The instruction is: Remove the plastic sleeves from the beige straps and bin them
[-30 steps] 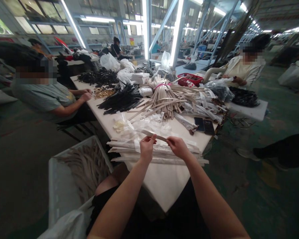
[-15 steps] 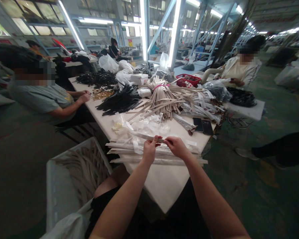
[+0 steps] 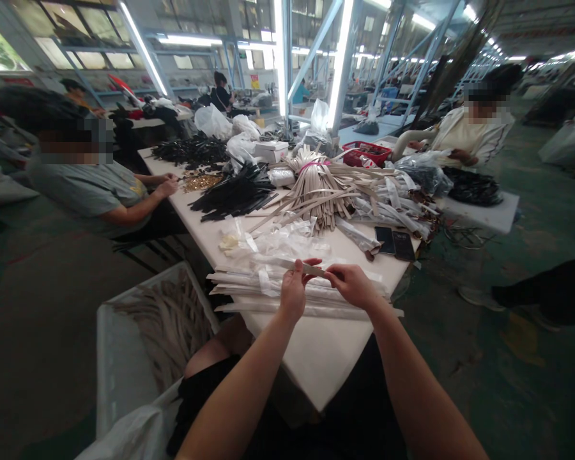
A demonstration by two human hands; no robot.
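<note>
Since a second earlier, your left hand had shifted a little to the right, nearer your right hand. At the far left, a person in a grey shirt sat at the table, hands close to a pile of gold pieces. Below, beside your leg, a white bin held loose greyish strips. Right of the gold pieces, black strips lay fanned out.

Nearer to you came crumpled clear plastic, and in front of it a row of flat pale strips ran crosswise. Your left thumb and fingers pinched a pale strip above that row; one end stretched leftward past your hand. Your right fingertips were closed on it just beside the left ones.

Beyond your hands, a big bundle of beige strips was bound with a pink tie. To its right were a red basket and, closer, two dark phones. At the far right, another person wore a light jacket.
</note>
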